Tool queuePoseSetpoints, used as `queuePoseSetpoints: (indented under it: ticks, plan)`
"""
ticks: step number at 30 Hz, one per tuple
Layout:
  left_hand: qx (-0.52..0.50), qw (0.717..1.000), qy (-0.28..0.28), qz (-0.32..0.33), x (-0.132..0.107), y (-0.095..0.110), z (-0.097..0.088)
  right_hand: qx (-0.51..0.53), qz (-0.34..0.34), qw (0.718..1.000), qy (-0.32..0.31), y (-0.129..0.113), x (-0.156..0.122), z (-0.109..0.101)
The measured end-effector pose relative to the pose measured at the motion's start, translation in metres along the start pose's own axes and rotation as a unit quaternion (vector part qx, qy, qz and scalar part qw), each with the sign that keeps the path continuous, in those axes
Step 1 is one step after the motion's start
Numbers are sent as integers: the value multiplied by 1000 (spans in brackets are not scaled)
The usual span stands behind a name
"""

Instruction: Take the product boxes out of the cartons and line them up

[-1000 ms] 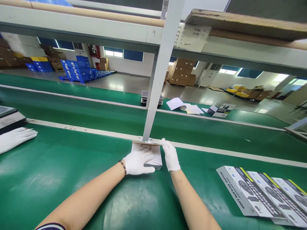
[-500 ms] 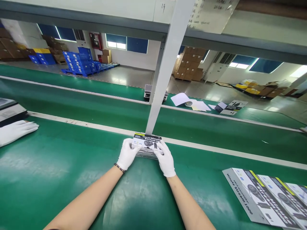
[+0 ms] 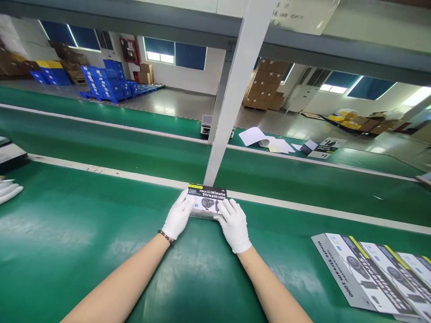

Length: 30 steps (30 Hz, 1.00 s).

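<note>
A small printed carton (image 3: 208,202) marked "ORCA Minute Stream 1000" lies on the green work surface, against the foot of the white post. At its left end my gloved left hand (image 3: 178,213) grips the side, fingers along the top edge. My right hand (image 3: 233,224), also in a white glove, holds the right end, with fingers over the top corner and the thumb at the front. The printed top looks flat, and the fingers hide both ends.
Several matching cartons (image 3: 365,273) lie in a row at the right. Another person's gloved hand (image 3: 10,192) is at the left edge by a dark-and-white object (image 3: 12,154). The slanting white post (image 3: 232,98) rises behind my carton. Papers (image 3: 264,140) lie on the far belt.
The carton's top, slightly raised along the front before, now lies flatter. My right hand's fingers have shifted over its right end. The other person's hand has moved left, partly out of view.
</note>
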<state>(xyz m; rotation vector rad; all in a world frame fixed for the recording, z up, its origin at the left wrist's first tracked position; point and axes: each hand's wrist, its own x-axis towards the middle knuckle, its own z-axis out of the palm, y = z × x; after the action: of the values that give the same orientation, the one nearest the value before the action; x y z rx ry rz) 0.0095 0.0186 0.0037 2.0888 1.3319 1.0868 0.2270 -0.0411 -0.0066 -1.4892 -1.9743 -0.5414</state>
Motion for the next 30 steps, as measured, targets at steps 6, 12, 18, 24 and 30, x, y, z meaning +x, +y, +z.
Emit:
queuePoseSetpoints:
  ticks: [6, 12, 18, 24, 30]
  plan:
    - [-29, 998, -46, -29, -2, -3, 4, 31, -9, 999, -31, -6, 8, -8]
    - [-36, 996, -85, 11, 3, -13, -7, 98, 11, 994, -42, -9, 11, -7]
    - [-13, 992, -79, 97, 12, -20, -15, 157, 9, 987, -23, -6, 13, -6]
    - [20, 997, -68, 19, 13, -23, -15, 182, 22, 983, -12, -9, 16, -4]
    - [-33, 993, -106, 33, 12, -17, -18, 183, 8, 983, -12, -8, 16, -7]
